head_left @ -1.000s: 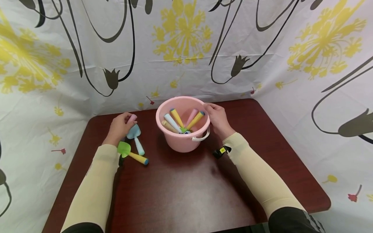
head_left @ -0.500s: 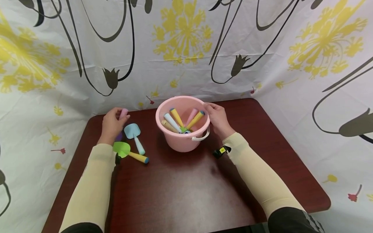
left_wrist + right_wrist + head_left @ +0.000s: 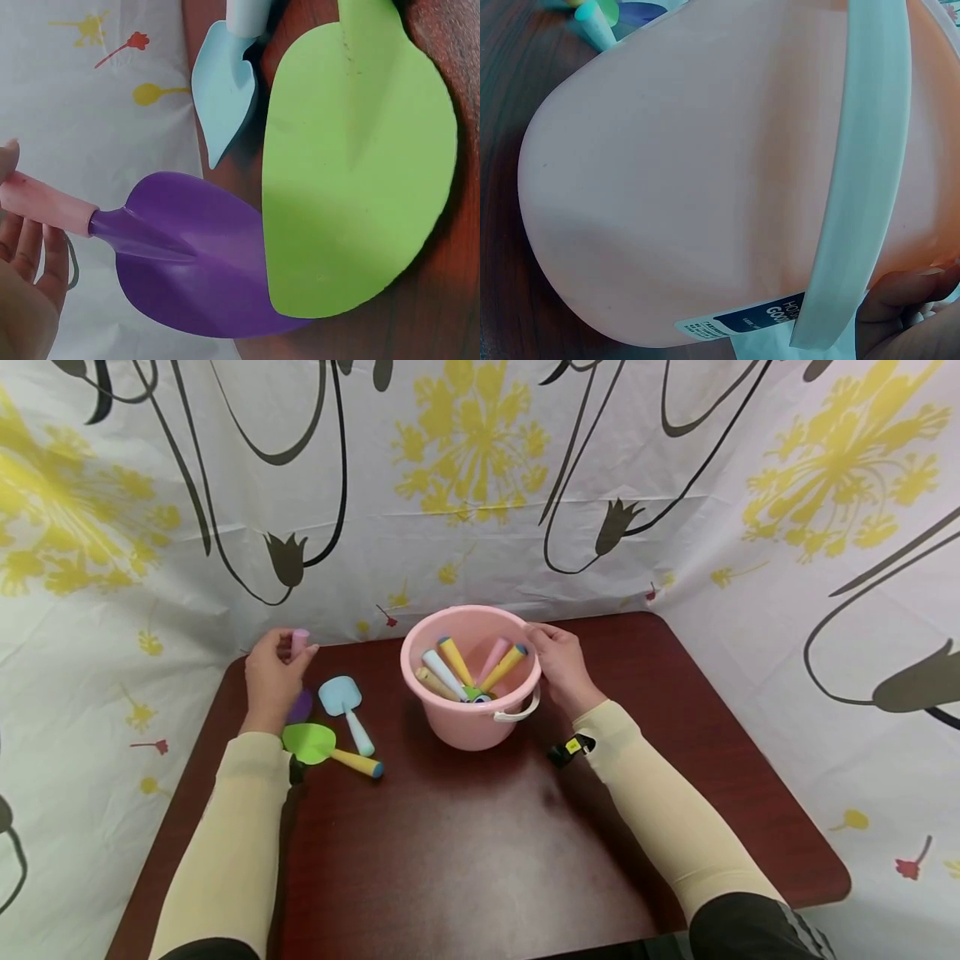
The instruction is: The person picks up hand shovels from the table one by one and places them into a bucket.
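At the table's far left, my left hand (image 3: 268, 681) grips the pink handle of a toy shovel with a purple blade (image 3: 187, 255). The handle points up, and the blade's tip passes behind a green shovel blade (image 3: 360, 172) in the left wrist view. That green shovel (image 3: 309, 743) has a yellow handle and lies beside a light blue shovel (image 3: 340, 695). My right hand (image 3: 562, 668) holds the rim of a pink bucket (image 3: 468, 731), which stands upright. Several toy tools with blue, yellow, pink and beige handles lean inside; their lower ends are mostly hidden.
The bucket's white handle (image 3: 517, 714) hangs down on its near right side. Behind the dark red table (image 3: 450, 860) hangs a patterned white cloth (image 3: 480, 560), close to the table's far edge. It also runs along both sides.
My left hand has moved left and toward the far edge with the purple shovel, whose handle now stands more upright. More of the green and blue blades shows. The right hand stays at the bucket rim.
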The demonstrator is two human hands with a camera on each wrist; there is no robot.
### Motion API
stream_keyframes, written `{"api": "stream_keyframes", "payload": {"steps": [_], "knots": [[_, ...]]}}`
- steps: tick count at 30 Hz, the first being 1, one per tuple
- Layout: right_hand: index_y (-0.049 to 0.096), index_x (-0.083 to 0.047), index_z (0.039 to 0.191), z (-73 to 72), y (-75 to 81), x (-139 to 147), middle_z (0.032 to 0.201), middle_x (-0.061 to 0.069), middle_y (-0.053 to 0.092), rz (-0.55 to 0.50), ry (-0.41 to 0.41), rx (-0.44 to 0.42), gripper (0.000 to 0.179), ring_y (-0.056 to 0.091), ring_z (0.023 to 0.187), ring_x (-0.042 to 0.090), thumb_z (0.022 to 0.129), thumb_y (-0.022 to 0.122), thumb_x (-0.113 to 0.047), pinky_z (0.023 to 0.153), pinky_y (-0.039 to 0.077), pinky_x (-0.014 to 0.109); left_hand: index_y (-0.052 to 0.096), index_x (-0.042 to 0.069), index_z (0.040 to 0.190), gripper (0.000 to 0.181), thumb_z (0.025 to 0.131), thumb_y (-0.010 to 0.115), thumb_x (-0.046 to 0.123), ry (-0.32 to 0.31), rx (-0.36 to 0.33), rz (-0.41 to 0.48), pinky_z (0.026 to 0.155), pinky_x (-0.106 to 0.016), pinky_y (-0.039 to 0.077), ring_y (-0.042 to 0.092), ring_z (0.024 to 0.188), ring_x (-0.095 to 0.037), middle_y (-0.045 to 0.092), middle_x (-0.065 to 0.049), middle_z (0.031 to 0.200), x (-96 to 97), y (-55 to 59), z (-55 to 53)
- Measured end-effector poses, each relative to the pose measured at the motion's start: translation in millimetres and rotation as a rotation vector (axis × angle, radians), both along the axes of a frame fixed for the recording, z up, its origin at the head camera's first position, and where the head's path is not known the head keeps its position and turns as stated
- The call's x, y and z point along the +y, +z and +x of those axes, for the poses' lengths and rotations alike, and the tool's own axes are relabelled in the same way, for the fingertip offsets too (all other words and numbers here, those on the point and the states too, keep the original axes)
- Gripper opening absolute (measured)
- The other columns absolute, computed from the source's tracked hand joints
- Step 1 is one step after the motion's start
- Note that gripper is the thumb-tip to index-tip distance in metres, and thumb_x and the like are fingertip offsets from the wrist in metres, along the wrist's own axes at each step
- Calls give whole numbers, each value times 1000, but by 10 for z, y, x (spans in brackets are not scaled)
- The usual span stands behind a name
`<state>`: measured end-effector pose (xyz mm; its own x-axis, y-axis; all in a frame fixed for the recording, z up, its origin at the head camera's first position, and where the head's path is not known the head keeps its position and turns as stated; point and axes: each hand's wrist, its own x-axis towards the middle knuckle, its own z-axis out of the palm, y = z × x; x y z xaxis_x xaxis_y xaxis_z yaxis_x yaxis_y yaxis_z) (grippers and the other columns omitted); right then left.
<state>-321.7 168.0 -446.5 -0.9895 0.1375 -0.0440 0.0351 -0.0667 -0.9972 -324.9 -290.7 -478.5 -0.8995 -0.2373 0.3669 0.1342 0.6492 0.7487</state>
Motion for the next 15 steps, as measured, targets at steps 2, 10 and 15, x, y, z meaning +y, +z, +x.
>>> {"api": "stream_keyframes", "payload": {"steps": [2,10,15], "knots": [[75,-2,138,4,4,-3,131,16,73,-4,-1,1,38,74,102,15,110,70,-28,79,64,27,66,5,140,48,107,76,39,15,11,8,104,-52,56,66,119,-32,69,-18,132,-7,13,10],[75,-4,139,-2,-5,6,134,15,72,8,6,-12,39,74,106,17,111,70,-30,93,64,38,66,4,140,49,106,77,38,59,46,31,103,-45,56,67,119,-29,69,-17,134,-33,47,30],[75,-5,140,-10,-7,10,136,14,72,8,9,-21,39,74,109,17,111,70,-31,93,64,37,65,4,140,50,106,76,39,68,60,40,104,-45,57,67,119,-28,69,-17,134,-40,52,38]]}}
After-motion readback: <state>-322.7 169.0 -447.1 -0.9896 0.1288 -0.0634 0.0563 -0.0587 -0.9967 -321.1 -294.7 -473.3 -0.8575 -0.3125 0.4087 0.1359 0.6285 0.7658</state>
